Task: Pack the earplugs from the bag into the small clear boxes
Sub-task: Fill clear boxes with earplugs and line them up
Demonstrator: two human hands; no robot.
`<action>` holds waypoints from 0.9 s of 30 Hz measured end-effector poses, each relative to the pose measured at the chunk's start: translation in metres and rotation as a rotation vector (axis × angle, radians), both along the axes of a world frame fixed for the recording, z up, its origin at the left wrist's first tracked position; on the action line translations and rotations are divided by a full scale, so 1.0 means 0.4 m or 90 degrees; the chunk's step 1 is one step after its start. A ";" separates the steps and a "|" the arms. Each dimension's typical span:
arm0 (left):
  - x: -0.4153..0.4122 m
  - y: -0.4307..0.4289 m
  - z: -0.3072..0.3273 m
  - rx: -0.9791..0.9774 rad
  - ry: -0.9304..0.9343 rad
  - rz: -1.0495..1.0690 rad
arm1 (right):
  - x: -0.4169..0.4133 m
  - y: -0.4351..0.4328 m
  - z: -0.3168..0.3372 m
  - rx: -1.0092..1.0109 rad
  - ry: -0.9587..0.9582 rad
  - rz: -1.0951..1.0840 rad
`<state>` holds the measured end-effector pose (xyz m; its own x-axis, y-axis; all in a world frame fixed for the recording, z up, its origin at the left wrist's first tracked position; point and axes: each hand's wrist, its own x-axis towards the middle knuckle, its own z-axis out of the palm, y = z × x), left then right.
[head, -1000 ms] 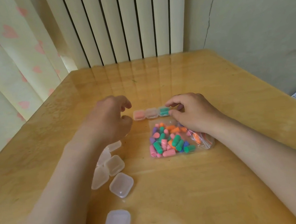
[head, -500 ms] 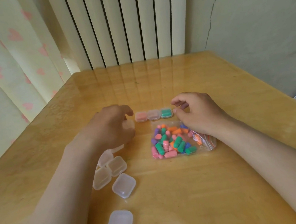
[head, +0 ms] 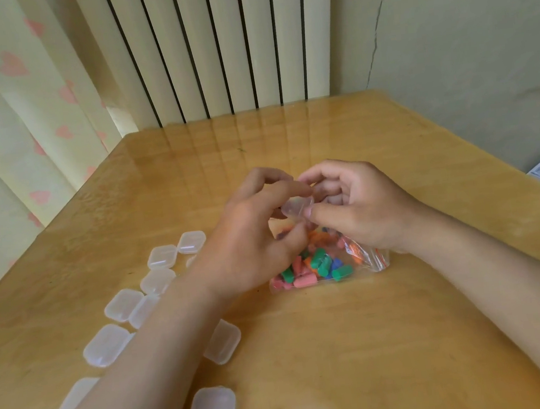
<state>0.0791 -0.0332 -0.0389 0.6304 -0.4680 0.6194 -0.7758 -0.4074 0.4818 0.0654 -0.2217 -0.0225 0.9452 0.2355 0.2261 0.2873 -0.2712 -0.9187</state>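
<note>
Now, left hand [head: 252,239] and right hand [head: 362,208] both pinch small clear plastic box [head: 296,206], each grip curled tight on it, probably prising lid. Box held just over clear bag of coloured foam earplugs [head: 328,264], middle of bench [head: 360,344], for short transfer. Spare boxes [head: 162,256] lie toward left edge.

Bare left hand [head: 252,239], right hand [head: 362,208], forearms [head: 146,367]
</note>
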 end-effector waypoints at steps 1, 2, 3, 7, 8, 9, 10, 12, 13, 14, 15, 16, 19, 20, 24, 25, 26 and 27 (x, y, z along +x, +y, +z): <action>0.000 -0.001 -0.002 -0.007 0.006 0.002 | -0.002 -0.001 0.001 0.010 0.017 0.008; 0.000 -0.003 -0.003 -0.021 0.017 0.004 | -0.003 -0.002 0.002 0.024 0.030 0.016; -0.002 -0.006 -0.004 -0.047 0.038 0.002 | -0.004 -0.005 0.004 0.047 0.043 0.024; -0.015 -0.024 0.002 -0.190 0.169 -0.038 | -0.001 -0.015 0.010 0.108 0.068 0.028; -0.018 -0.027 0.004 -0.200 0.185 -0.043 | -0.001 -0.013 0.010 0.104 0.066 0.026; -0.020 -0.028 0.006 -0.204 0.200 -0.046 | -0.001 -0.010 0.009 0.100 0.066 0.026; -0.021 -0.029 0.008 -0.207 0.215 -0.044 | -0.001 -0.007 0.007 0.098 0.067 0.025; -0.021 -0.030 0.013 -0.227 0.247 -0.020 | -0.001 -0.004 0.007 0.103 0.069 0.021; -0.020 -0.029 0.015 -0.238 0.258 -0.004 | 0.000 -0.004 0.007 0.106 0.065 0.018; -0.019 -0.030 0.017 -0.245 0.263 0.007 | 0.001 -0.004 0.007 0.108 0.061 0.014; -0.020 -0.030 0.018 -0.251 0.262 0.013 | 0.000 -0.004 0.008 0.108 0.058 0.011; -0.021 -0.030 0.018 -0.255 0.260 0.013 | 0.001 -0.004 0.007 0.107 0.053 0.008; -0.024 -0.034 0.016 -0.256 0.240 0.014 | -0.004 0.001 0.009 0.102 0.047 -0.003; -0.025 -0.035 0.016 -0.255 0.232 0.016 | -0.005 0.003 0.010 0.102 0.047 -0.008; -0.026 -0.037 0.015 -0.241 0.186 0.024 | -0.007 0.003 0.017 0.116 0.035 -0.013; -0.027 -0.039 0.017 -0.236 0.173 0.026 | -0.009 0.004 0.019 0.120 0.032 -0.013; -0.029 -0.041 0.020 -0.241 0.165 0.029 | -0.009 0.004 0.018 0.119 0.027 -0.017; -0.030 -0.041 0.023 -0.260 0.164 0.034 | -0.010 0.005 0.016 0.113 0.022 -0.025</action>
<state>0.0673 -0.0497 -0.0296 0.8040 -0.1825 0.5660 -0.5933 -0.1808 0.7844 0.0613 -0.2196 -0.0160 0.9607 0.1578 0.2285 0.2476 -0.1141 -0.9621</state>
